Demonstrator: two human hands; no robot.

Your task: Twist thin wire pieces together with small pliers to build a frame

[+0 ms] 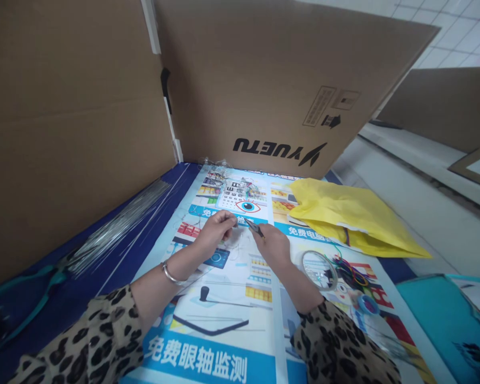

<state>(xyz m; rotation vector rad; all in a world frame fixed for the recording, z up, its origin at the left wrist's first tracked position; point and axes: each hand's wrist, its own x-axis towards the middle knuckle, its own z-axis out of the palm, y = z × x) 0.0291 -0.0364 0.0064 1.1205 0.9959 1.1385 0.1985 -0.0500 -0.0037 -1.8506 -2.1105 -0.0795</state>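
My left hand (216, 230) is closed in a pinch on a small thin piece, probably wire, too small to name, above a printed poster (224, 320). A silver bangle circles that wrist. My right hand (272, 246) is closed round small dark pliers (255, 228) whose tips point toward the left fingers. Both hands almost meet over the middle of the poster. Both sleeves are leopard print.
A bundle of thin metal wires (120, 226) and teal-handled cutters (44, 282) lie at the left. A yellow bag (344, 213), a clear tape roll (319, 268), coloured rubber bands (350, 272) and a teal box (448, 314) sit to the right. Cardboard walls (264, 80) stand behind.
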